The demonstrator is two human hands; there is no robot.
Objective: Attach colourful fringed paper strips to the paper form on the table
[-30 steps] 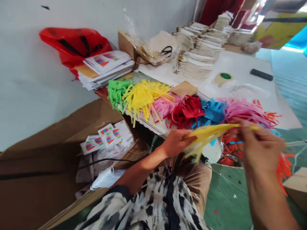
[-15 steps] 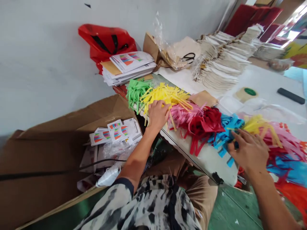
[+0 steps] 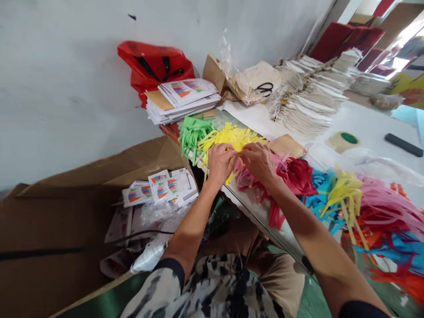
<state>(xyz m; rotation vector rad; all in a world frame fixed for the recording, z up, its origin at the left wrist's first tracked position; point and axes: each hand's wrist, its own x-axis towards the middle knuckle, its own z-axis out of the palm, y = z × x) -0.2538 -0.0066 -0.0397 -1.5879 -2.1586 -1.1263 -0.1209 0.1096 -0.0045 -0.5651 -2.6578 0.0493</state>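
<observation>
A garland of fringed paper tassels lies along the table edge: a green tassel [image 3: 195, 132], a yellow tassel [image 3: 232, 137], pink strips [image 3: 243, 176], a red tassel [image 3: 300, 176] and a blue tassel [image 3: 321, 194]. My left hand [image 3: 220, 163] has its fingers curled at the near side of the yellow tassel, pinching it. Fingertips of my right hand [image 3: 260, 163] meet those of the left there, closed on the same tassel. The exact grip point is hidden by the fingers. A second yellow tassel [image 3: 346, 190] and pink tassel [image 3: 387, 198] lie farther right.
An open cardboard box [image 3: 82, 176] with printed cards [image 3: 162, 185] and plastic stands at left. Behind the garland are stacked printed sheets [image 3: 188, 97], a red bag [image 3: 159, 66], scissors [image 3: 264, 89], piled off-white bundles [image 3: 308, 106] and a tape roll [image 3: 344, 139].
My right hand has moved left from the blue tassel to meet my left hand at the yellow one. The second yellow tassel now hangs over the blue. The view has shifted slightly.
</observation>
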